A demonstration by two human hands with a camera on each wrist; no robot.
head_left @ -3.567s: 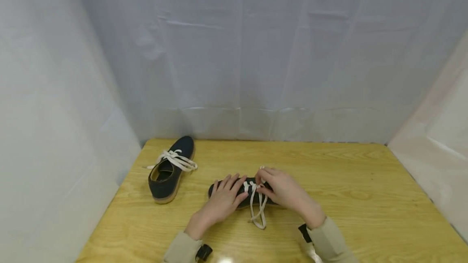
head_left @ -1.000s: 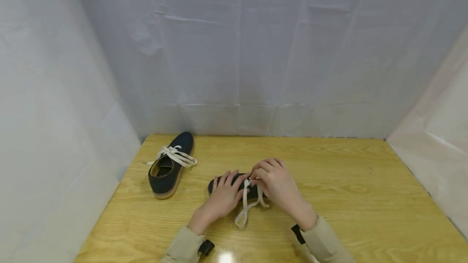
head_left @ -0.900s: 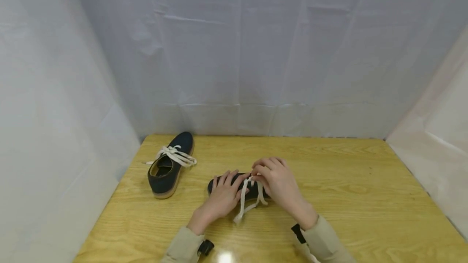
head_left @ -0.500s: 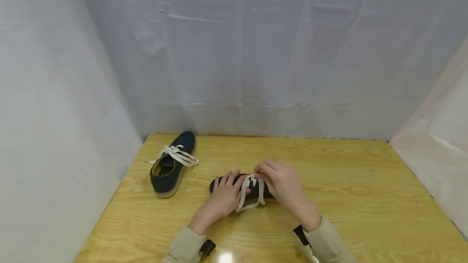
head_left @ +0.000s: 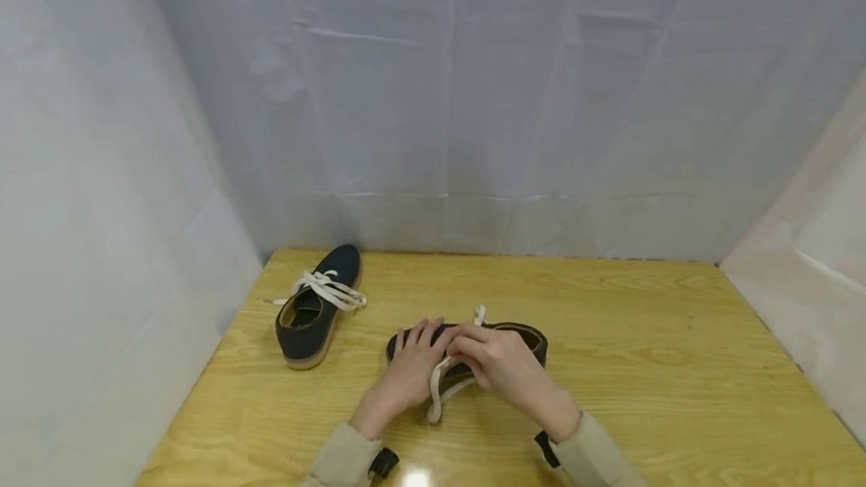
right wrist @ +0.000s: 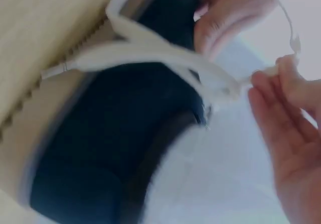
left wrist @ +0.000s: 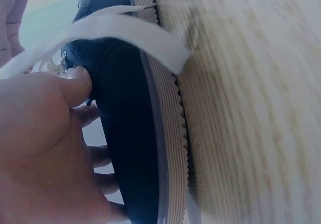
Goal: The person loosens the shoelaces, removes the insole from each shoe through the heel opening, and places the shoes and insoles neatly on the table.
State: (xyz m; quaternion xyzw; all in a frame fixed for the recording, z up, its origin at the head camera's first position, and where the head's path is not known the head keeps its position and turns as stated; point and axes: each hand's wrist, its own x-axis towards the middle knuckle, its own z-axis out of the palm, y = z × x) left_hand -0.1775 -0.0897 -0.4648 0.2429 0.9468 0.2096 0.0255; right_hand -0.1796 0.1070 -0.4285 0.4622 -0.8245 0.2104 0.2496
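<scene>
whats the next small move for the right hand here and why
Probably draw the white lace gently away from the shoe. The right hand pinches it between thumb and fingers, part of it hangs slack over the shoe's near side, and the left hand across the shoe's front should help steady it.

Head cam is worn up high, so the worktop (head_left: 643, 337) is looked down on, pale sheeting (head_left: 433, 111) faced beyond. Both wrist views are shot super close and tipped sideways: worktop pushed right in the left one, upper left in the right. The same navy lace-up shoe (left wrist: 128, 113) and its white lace (left wrist: 115, 25) are shared by both.
</scene>
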